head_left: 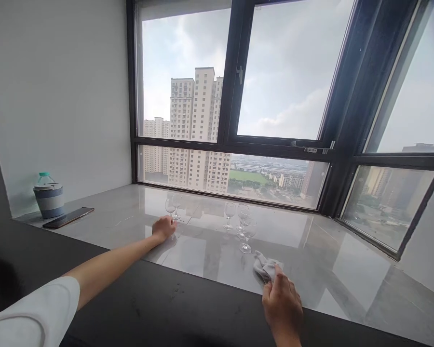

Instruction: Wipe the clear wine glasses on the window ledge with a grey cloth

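Note:
On the left of the sill, my left hand (164, 228) is closed at the foot of a clear wine glass (169, 206); its base is hidden behind my fingers. A second wine glass (177, 208) stands upright right beside it. My right hand (282, 300) pinches a crumpled grey cloth (266, 266) that lies near the sill's front edge. Just beyond the cloth, three more stemmed glasses stand upright: a near one (249, 226), a middle one (242, 212) partly behind it, and a farther one (229, 210) to the left.
The glossy grey sill (202, 260) runs under a dark-framed window (238, 142). At the far left stand a blue and white cup (49, 201) and a bottle with a green cap (44, 174); a phone (68, 218) lies flat before them. A wall (65, 96) bounds the left side.

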Action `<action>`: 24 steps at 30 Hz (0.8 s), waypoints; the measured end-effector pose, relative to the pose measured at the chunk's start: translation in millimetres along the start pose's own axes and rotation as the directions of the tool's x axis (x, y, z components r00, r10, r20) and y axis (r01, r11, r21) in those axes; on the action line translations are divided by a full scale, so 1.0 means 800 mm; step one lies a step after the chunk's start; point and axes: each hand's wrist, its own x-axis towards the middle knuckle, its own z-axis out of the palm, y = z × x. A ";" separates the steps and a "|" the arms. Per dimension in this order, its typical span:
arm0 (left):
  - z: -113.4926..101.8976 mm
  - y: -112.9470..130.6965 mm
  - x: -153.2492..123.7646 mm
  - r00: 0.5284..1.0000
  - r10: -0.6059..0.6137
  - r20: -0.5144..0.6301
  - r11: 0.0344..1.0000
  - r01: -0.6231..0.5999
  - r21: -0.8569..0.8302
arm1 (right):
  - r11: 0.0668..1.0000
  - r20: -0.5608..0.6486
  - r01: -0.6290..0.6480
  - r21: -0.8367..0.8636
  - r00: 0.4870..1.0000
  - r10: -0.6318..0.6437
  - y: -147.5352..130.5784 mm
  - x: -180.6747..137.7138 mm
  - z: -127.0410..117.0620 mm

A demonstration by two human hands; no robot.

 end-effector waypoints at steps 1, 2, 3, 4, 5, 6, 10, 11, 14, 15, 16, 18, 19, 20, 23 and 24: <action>0.001 0.017 -0.011 0.997 0.075 0.036 0.997 -0.075 -0.019 | 1.000 0.001 0.002 -0.005 1.000 -0.002 0.000 0.000 0.000; 0.003 0.037 -0.023 0.983 0.169 0.070 0.985 -0.167 -0.043 | 1.000 0.001 0.003 -0.009 1.000 -0.003 -0.001 0.001 -0.001; 0.006 0.062 -0.034 0.956 0.270 0.113 0.961 -0.261 -0.088 | 1.000 0.002 0.003 -0.011 1.000 -0.003 -0.001 0.001 -0.002; 0.010 0.089 -0.045 0.924 0.350 0.151 0.933 -0.330 -0.142 | 1.000 0.001 0.002 -0.012 1.000 -0.002 -0.001 0.001 -0.003; 0.015 0.118 -0.054 0.888 0.420 0.188 0.901 -0.382 -0.208 | 1.000 0.000 0.001 -0.012 1.000 -0.001 -0.002 0.001 -0.005; 0.020 0.148 -0.062 0.864 0.457 0.213 0.876 -0.396 -0.274 | 1.000 0.001 0.002 -0.011 1.000 -0.002 -0.002 0.002 -0.006; 0.046 0.254 -0.077 0.857 0.447 0.256 0.820 -0.279 -0.499 | 1.000 0.002 -0.006 -0.007 1.000 0.006 -0.003 0.002 -0.009; 0.054 0.272 -0.077 0.867 0.431 0.250 0.811 -0.250 -0.530 | 1.000 -0.004 -0.016 -0.006 1.000 0.016 -0.004 0.001 -0.008; 0.077 0.307 -0.075 0.909 0.351 0.226 0.801 -0.166 -0.576 | 0.999 -0.027 -0.037 0.003 0.999 0.037 -0.004 0.001 -0.006; 0.084 0.314 -0.075 0.915 0.333 0.227 0.800 -0.147 -0.581 | 0.999 -0.035 -0.041 0.003 0.999 0.041 -0.004 0.001 -0.004; 0.091 0.319 -0.074 0.916 0.326 0.233 0.798 -0.135 -0.587 | 0.999 -0.042 -0.042 -0.001 0.998 0.042 -0.004 0.001 -0.003; 0.101 0.326 -0.073 0.910 0.332 0.249 0.788 -0.122 -0.603 | 0.999 -0.056 -0.039 -0.009 0.998 0.038 -0.003 0.001 -0.001; 0.105 0.328 -0.073 0.907 0.335 0.254 0.781 -0.117 -0.613 | 0.999 -0.061 -0.033 -0.012 0.998 0.032 -0.003 0.001 0.000; 0.108 0.330 -0.073 0.906 0.337 0.254 0.774 -0.113 -0.623 | 1.000 -0.060 -0.028 -0.012 0.998 0.027 -0.002 0.001 0.000; 0.109 0.328 -0.074 0.901 0.368 0.231 0.746 -0.137 -0.652 | 0.999 -0.065 -0.032 -0.003 0.997 0.032 -0.002 0.000 0.001; 0.108 0.325 -0.074 0.895 0.388 0.219 0.736 -0.158 -0.658 | 0.999 -0.066 -0.037 0.002 0.997 0.037 -0.002 0.000 0.000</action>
